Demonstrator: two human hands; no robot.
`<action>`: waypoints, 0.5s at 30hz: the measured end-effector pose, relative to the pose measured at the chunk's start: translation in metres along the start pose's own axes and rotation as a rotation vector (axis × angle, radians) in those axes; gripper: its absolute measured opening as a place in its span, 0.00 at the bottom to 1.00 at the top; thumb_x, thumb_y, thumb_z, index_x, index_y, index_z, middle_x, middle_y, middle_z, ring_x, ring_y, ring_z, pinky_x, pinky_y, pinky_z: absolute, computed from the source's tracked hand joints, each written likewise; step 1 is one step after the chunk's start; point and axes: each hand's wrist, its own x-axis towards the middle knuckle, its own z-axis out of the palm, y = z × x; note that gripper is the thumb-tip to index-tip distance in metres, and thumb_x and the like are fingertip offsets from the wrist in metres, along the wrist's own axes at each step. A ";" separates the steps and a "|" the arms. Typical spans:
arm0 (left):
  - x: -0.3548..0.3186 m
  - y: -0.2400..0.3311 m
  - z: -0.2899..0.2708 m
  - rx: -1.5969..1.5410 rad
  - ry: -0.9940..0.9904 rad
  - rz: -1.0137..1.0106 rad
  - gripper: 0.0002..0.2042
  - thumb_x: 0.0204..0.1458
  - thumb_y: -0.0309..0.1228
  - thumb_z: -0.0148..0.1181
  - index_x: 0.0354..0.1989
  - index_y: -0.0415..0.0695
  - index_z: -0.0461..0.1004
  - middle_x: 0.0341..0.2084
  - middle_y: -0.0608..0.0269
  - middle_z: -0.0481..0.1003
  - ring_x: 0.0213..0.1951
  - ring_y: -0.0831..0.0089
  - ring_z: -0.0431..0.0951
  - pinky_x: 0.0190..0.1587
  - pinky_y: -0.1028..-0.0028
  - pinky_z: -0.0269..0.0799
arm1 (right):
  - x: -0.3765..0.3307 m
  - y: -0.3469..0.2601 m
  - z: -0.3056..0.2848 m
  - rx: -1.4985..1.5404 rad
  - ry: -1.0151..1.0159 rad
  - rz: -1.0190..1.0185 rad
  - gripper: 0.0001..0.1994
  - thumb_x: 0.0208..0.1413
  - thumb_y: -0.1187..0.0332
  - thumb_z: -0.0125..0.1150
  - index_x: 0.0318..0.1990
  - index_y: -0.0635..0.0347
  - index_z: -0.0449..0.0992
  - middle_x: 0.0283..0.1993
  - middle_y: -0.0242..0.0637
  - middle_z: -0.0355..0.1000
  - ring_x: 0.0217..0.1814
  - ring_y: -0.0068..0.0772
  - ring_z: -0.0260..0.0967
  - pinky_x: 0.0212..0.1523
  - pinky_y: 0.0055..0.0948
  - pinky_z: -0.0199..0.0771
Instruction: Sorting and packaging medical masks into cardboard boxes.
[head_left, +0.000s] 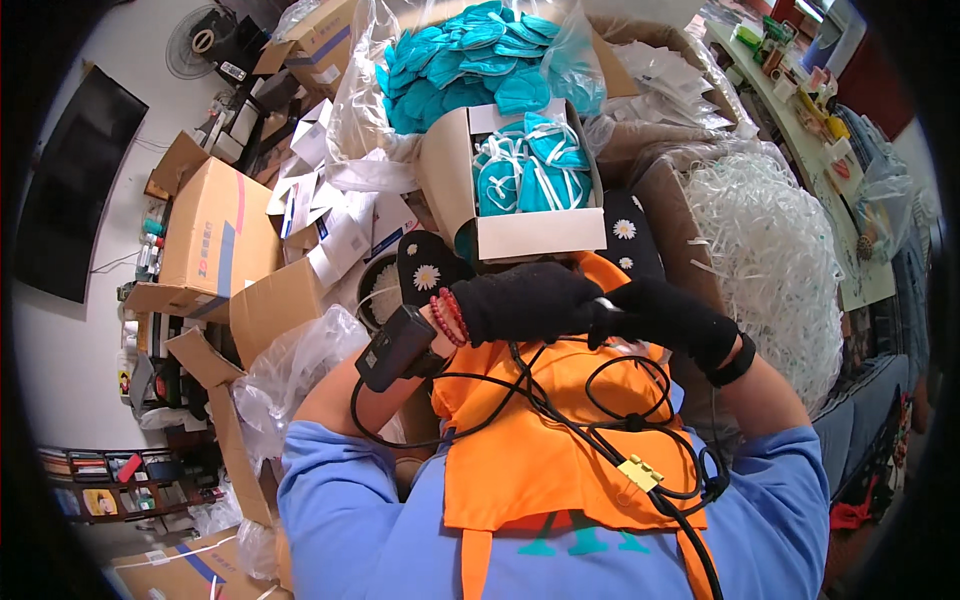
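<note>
A heap of shredded white paper (775,250) lies right of the hands; an open carton of teal pouches (525,185) sits just beyond them. The black-gloved left hand (525,300) and right hand (675,320) meet, together pinching a small pale object (604,305); a black device (395,347) is strapped at the left wrist.

The setting is a small packing and dispatch room, run from a home or a storeroom. Brown cardboard cartons (215,235) crowd the left of the frame. A clear plastic bag of teal pouches (470,60) fills the upper centre, above an open white box (520,175) holding more of them. Shredded white paper filler (775,255) is heaped at right. A floor fan (200,42) stands at upper left.
</note>
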 end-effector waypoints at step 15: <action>-0.008 0.032 0.020 -0.978 0.151 -0.014 0.08 0.59 0.28 0.56 0.43 0.37 0.73 0.24 0.65 0.73 0.27 0.80 0.74 0.31 0.75 0.73 | -0.033 -0.054 0.041 0.892 0.701 -0.167 0.17 0.65 0.60 0.51 0.53 0.64 0.72 0.43 0.36 0.74 0.44 0.27 0.71 0.47 0.28 0.72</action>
